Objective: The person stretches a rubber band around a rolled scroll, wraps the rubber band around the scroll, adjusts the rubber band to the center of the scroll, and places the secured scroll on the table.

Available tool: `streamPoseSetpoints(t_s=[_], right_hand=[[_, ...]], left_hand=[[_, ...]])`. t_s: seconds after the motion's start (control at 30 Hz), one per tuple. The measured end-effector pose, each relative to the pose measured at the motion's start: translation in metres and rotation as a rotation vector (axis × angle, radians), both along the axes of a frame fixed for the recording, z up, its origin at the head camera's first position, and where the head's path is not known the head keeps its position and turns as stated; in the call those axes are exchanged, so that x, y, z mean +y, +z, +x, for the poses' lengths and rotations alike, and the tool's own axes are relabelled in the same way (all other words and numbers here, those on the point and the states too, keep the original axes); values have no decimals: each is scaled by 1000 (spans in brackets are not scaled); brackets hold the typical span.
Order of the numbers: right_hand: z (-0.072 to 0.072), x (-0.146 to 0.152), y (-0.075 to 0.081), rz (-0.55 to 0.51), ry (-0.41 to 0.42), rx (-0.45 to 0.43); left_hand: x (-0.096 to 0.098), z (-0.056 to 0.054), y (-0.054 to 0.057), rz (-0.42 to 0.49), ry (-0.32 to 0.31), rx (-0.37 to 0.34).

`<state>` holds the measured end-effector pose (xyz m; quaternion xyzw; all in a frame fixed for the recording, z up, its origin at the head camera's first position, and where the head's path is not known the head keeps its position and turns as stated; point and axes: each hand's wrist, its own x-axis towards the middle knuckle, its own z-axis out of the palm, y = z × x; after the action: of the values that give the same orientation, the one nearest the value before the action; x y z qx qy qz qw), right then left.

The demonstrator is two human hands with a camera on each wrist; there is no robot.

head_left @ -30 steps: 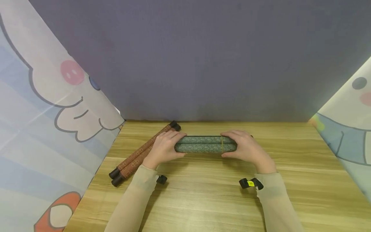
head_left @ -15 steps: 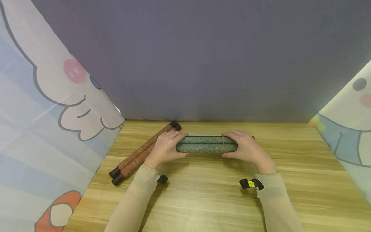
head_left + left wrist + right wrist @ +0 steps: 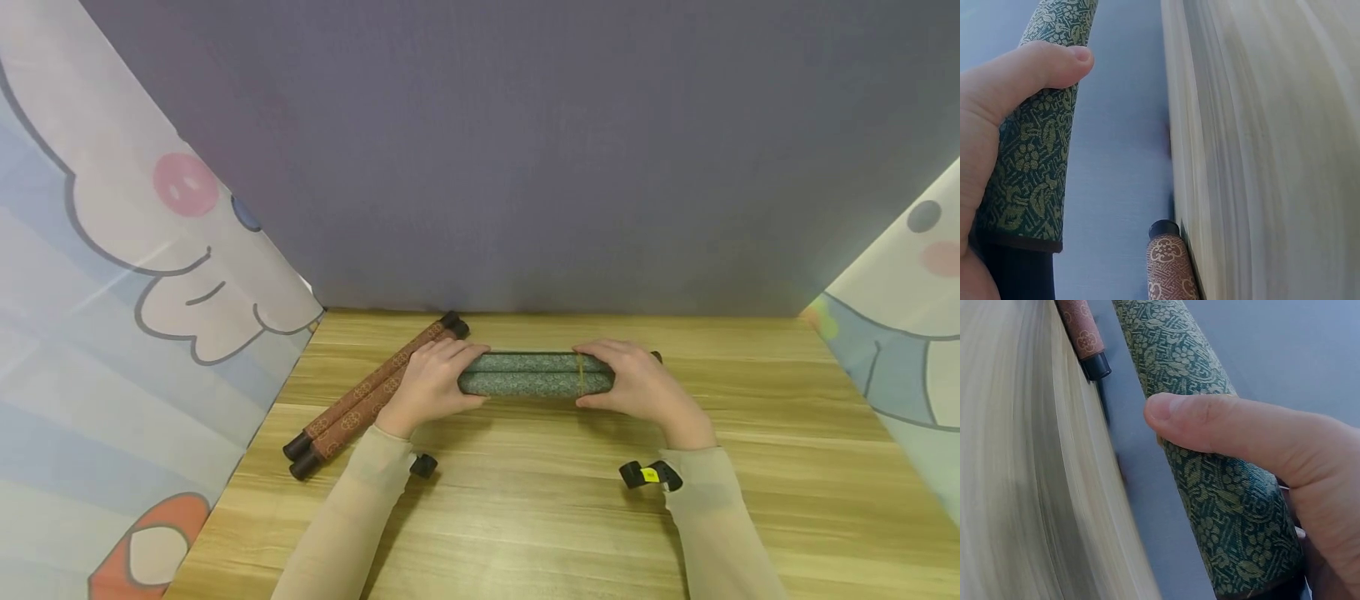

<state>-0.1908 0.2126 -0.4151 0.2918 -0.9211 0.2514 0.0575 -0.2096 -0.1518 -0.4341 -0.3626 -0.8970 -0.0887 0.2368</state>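
Both hands hold a green patterned scroll (image 3: 525, 383), rolled from its two ends into a pair of parallel rolls with a thin yellowish band near the right end. My left hand (image 3: 431, 383) grips its left end, thumb in front and fingers over the far side. At the other end my right hand (image 3: 637, 383) grips it the same way. Each wrist view shows a thumb pressed along the green fabric (image 3: 1032, 150), with a black rod end (image 3: 1025, 272) sticking out past the left hand. In the head view the scroll lies level, left to right, above the table.
A reddish-brown scroll (image 3: 360, 392), also in two rolls with black ends, lies slanted on the wooden table (image 3: 525, 517) left of the hands, partly behind the left hand. A grey panel (image 3: 555, 167) rises at the back edge. Cartoon-printed sheets (image 3: 97, 333) flank both sides.
The green scroll and the left hand have shifted very slightly to the right. Both hands keep their grip, and the reddish-brown scroll stays in place.
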Motion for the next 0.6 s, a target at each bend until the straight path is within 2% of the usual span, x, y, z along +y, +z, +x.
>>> streamPoseSetpoints(t_s=[0.13,0.23,0.33,0.47,0.6], right_hand=[[-2,-7,-3,4,42,71],[-3,-17,-8,-5,99,145],[-2,-29,-12,-14,131,183],[1,-38,-15,-15,110,166],[3,-36,-7,-6,76,118]], left_hand=[[1,1,0,7,-7,-2],[4,1,-2,11,-15,2],[6,1,-6,15,-25,-6],[8,1,-10,20,-42,-23],[10,3,-5,26,-44,-18]])
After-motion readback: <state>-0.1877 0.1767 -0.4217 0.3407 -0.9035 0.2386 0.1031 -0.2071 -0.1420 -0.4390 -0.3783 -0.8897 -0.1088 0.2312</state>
